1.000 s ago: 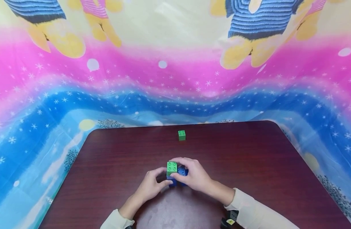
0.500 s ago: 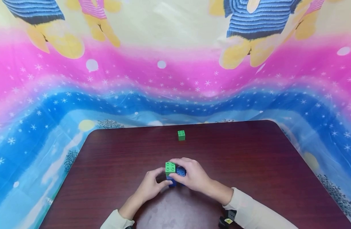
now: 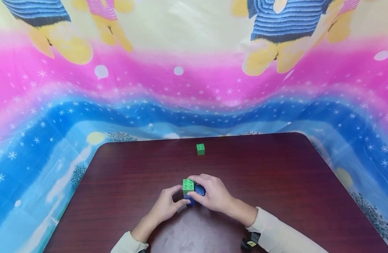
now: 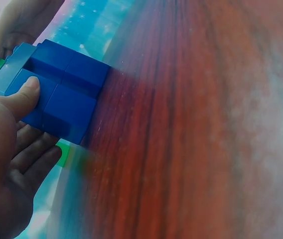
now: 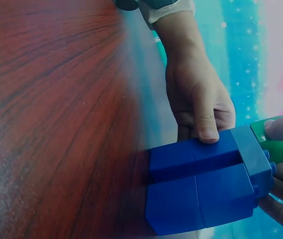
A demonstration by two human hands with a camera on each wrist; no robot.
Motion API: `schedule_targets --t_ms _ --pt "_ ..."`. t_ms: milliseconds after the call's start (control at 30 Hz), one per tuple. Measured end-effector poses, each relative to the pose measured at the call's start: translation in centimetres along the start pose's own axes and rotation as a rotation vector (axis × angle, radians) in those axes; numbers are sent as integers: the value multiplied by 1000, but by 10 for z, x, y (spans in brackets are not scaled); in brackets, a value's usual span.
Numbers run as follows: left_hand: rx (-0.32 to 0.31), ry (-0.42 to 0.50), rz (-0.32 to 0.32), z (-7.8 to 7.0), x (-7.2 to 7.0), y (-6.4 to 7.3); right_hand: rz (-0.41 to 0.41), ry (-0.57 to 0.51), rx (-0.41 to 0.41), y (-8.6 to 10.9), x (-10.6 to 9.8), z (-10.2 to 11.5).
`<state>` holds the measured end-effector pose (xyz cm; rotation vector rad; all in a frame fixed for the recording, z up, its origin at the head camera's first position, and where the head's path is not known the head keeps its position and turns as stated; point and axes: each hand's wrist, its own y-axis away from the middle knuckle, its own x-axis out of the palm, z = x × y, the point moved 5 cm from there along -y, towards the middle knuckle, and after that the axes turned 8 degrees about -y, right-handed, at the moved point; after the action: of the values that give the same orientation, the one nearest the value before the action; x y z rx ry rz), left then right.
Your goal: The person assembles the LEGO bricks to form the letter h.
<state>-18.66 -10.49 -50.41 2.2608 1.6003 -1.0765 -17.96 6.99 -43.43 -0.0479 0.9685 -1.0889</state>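
Note:
A block structure of toy bricks stands on the table in front of me. Two dark blue columns [image 5: 196,184] form its lower part, side by side with a narrow gap. Over them sits a lighter blue brick [image 5: 252,153], and a green brick [image 3: 188,184] tops the left side. My left hand [image 3: 166,203] grips the left dark blue column, its thumb [image 4: 29,89] flat on the near face and fingers behind. From the right, my right hand [image 3: 214,193] pinches the green brick between thumb and fingers, covering part of the structure in the head view.
Another green brick [image 3: 200,149] stands alone near the far edge of the dark reddish-brown table [image 3: 133,165]. A printed cloth [image 3: 168,91] in pink and blue hangs around the table's back and sides.
The structure and my right hand have shifted slightly left since a second ago. A dark blue strip seen then at its right side is hidden now. Both hands keep their hold.

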Motion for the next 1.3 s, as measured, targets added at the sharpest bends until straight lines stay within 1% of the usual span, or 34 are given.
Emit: schedule_targets --t_ms 133,233,400,533,667,800,933,1067,1300 --pt "-2 5 3 1 1 1 16 20 -19 -1 0 2" --pt "-1 7 3 1 0 1 18 57 -41 -1 -1 4" --pt "11 -1 4 0 -1 0 9 104 -74 -2 -2 8" --pt "14 -7 2 1 -2 -1 18 111 -72 -4 -2 8" --pt "1 -13 -6 2 -3 0 40 120 -54 -5 -2 8" --pt "-7 0 5 3 -1 1 44 119 -25 -1 -1 6" --pt "-12 13 16 3 1 1 35 112 -8 3 1 4" --pt "-15 8 13 4 2 1 19 94 8 4 1 4" --pt "-36 15 23 6 3 1 -8 41 73 6 4 -1"
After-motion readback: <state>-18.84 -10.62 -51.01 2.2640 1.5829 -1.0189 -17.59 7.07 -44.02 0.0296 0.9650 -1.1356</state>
